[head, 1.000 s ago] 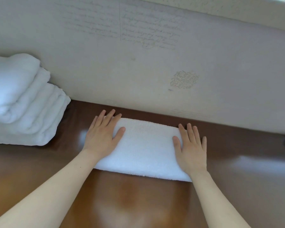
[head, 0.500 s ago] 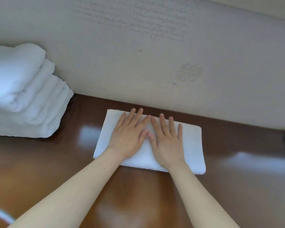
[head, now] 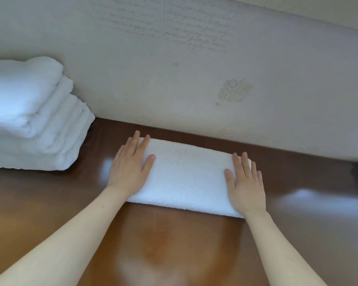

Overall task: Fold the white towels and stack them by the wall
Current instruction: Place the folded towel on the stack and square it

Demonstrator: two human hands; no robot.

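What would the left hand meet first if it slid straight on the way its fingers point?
Probably the wall, just past a narrow strip of table beyond the left hand and the towel.

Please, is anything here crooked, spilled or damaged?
Nothing looks spilled or damaged. The folded towel lies straight along the wall, with the left hand and right hand flat on its ends. Only the towel stack is a little uneven: its upper towels sit further left than the lower ones.

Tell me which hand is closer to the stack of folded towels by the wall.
Left. The left hand lies flat on the left end of the folded towel, nearest the stack; the right hand lies flat on its right end, farther away.
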